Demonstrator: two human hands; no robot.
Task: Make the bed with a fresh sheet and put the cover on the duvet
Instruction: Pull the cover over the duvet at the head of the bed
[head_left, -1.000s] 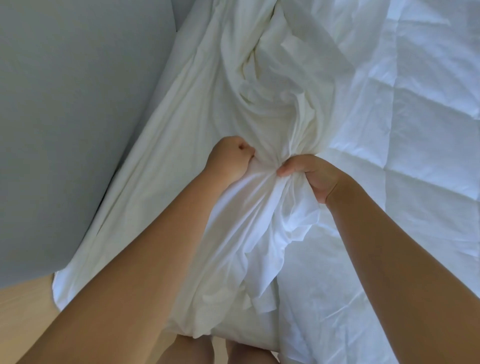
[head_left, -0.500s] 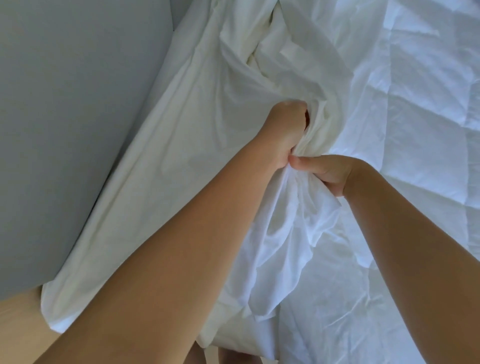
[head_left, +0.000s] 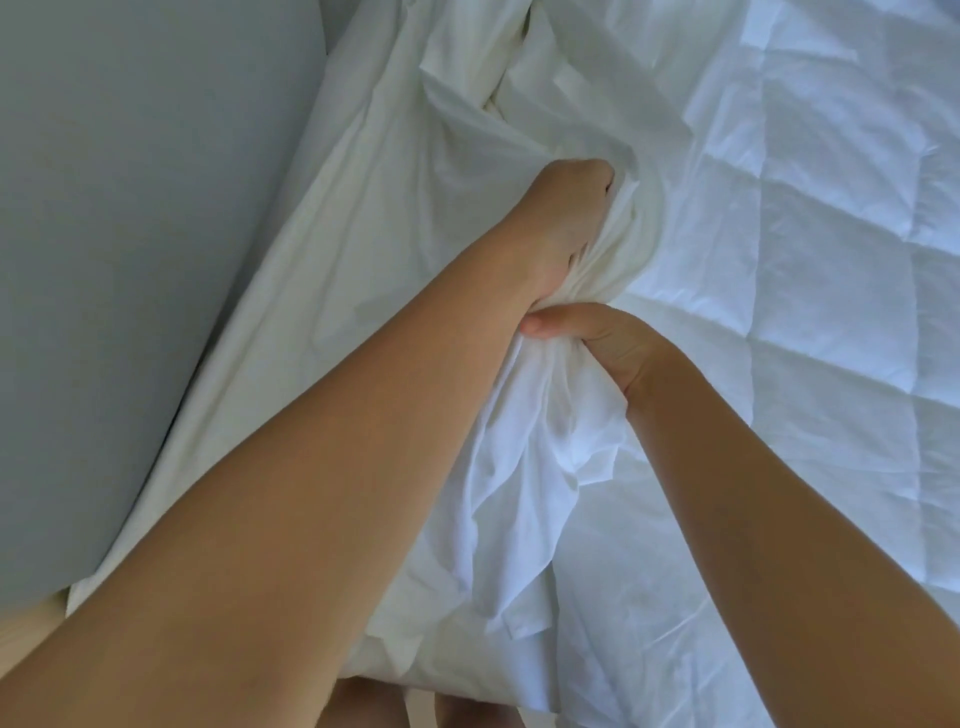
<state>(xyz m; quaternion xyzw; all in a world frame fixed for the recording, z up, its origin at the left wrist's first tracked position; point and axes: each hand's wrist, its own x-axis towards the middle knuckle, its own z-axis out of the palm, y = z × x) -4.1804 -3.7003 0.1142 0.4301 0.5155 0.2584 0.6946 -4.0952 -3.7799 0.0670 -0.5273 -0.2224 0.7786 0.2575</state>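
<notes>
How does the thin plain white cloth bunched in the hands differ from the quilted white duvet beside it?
The thin plain white cloth is gathered into deep folds; the quilted white duvet lies spread out. The cloth is plain, while the duvet shows sewn squares. The left hand and right hand grip the cloth; the duvet's spread part lies unheld. Both are white and creased.

A plain grey wall (head_left: 130, 260) fills the left, with pale wooden floor (head_left: 26, 631) below it.
</notes>
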